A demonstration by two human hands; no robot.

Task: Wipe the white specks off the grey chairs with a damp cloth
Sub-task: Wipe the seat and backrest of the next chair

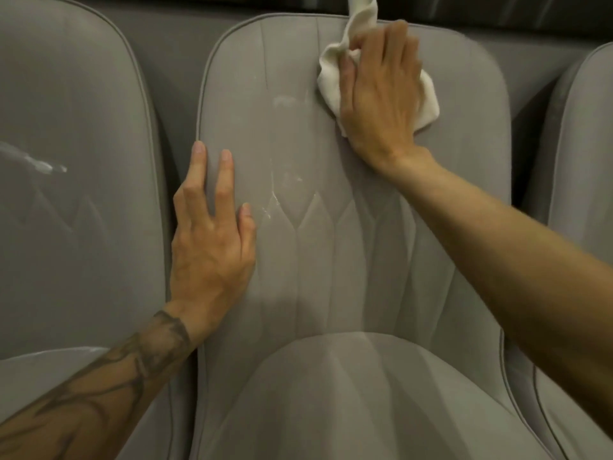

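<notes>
Right hand: fingers nearly straight and close together, pressing one white cloth flat on the far upper back of the middle chair. Blurred.
Left hand: flat, fingers spread, resting on that back's left edge; holds nothing.
Chairs: 3, with left chair and right chair partly seen.
Specks: left of cloth and mid-back; one smear on the left chair.

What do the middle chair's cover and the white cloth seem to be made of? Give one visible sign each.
Middle chair: likely grey faux leather or a smooth tight fabric, matt with faint sheen; stitched panel seams and piped edge. White cloth: soft woven textile, perhaps cotton; it bunches in limp folds under the right hand.
</notes>
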